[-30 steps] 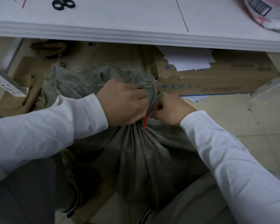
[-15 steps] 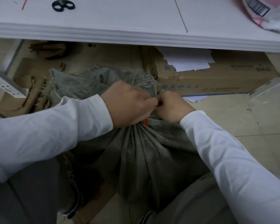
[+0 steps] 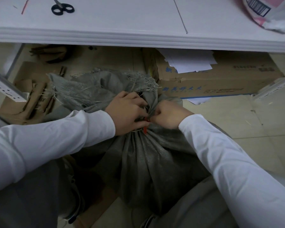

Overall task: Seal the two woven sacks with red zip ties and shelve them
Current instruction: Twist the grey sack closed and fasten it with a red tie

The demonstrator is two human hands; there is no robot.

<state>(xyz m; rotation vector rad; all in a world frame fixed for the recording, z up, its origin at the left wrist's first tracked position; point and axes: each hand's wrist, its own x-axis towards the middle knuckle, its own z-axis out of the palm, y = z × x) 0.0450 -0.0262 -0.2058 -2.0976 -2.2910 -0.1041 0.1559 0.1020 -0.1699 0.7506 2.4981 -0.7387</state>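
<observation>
A grey-green woven sack (image 3: 148, 162) stands on the floor between my knees, its mouth gathered into a bunched neck with a frayed top edge. A red zip tie (image 3: 145, 130) shows at the neck, only a short piece of it visible between my hands. My left hand (image 3: 127, 113) grips the bunched neck from the left, fingers curled round the fabric. From the right, my right hand (image 3: 169, 115) pinches at the tie against the neck. Only one sack is in sight.
A white shelf board (image 3: 122, 35) runs across above the sack, with black scissors (image 3: 62, 9) and loose red zip ties (image 3: 25, 6) on it. A long cardboard box (image 3: 220, 83) with papers lies under it. Flattened cardboard (image 3: 31, 96) lies at the left, tiled floor at the right.
Both hands have shifted slightly at the sack's neck, and less of the red tie's tail shows below them. The frayed sack top has spread out more to the left.
</observation>
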